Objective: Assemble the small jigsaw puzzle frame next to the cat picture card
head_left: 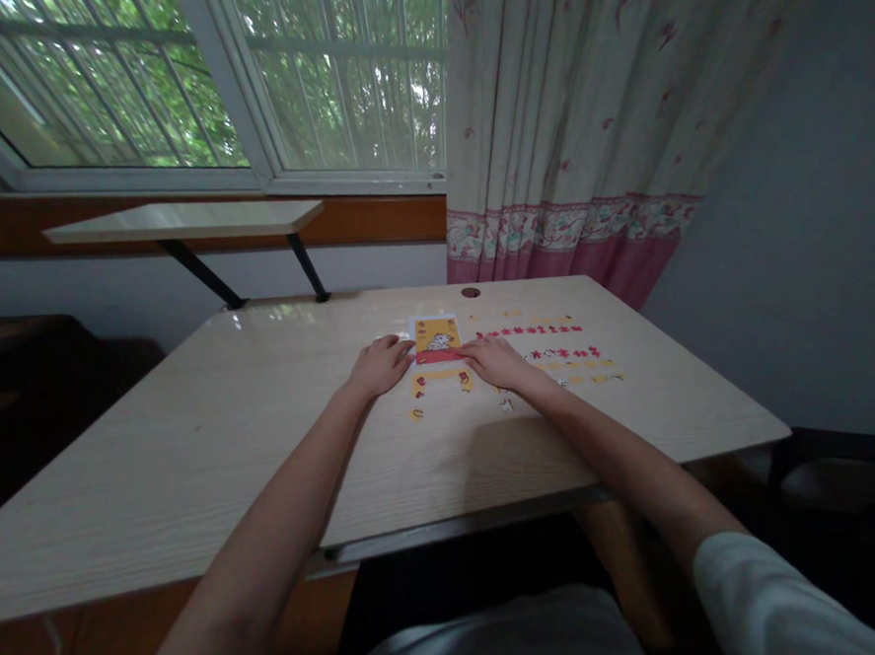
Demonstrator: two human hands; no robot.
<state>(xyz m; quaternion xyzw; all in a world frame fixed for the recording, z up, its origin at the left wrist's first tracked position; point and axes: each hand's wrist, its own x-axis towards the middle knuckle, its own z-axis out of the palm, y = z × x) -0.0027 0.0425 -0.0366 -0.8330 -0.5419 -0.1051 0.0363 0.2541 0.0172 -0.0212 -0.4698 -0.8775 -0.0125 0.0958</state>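
A small picture card [436,341] lies on the table, with a yellow upper part, a red lower strip, a white border and a black-and-white animal in its middle. My left hand [381,364] rests flat at the card's left edge, its fingertips touching the border. At the lower right corner, my right hand [497,362] has its fingers stretched out onto the red strip. Just below the card sit several joined yellow puzzle pieces [441,376] with red marks. Whether a small piece is under the right fingertips cannot be made out.
Rows of loose red pieces [534,331] and yellow pieces [589,379] spread to the right of my right hand. The wooden table [213,420] has a round cable hole [470,293] at the back. A raised shelf [186,221] stands at the back left, and a curtain [558,113] hangs behind.
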